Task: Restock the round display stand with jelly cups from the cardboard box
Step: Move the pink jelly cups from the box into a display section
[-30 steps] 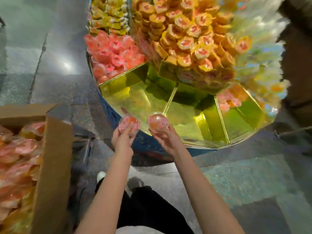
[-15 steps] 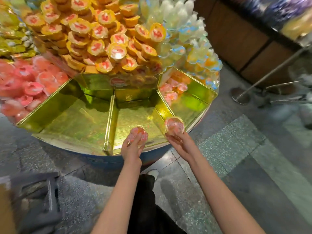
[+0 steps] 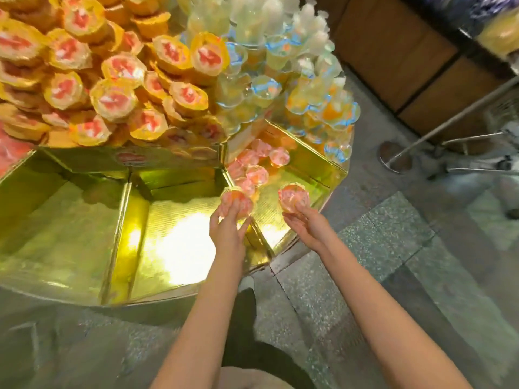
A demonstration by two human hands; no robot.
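Each hand's grip is closed on one jelly cup: left hand (image 3: 228, 228), right hand (image 3: 309, 224). Both hover over the display stand's (image 3: 70, 248) front-right edge; set them upright beside the pink cups (image 3: 254, 167) already there.

one head-worn wide-angle view looks steeply down and forward, close over the round display stand (image 3: 84, 248) and the floor (image 3: 365, 276).
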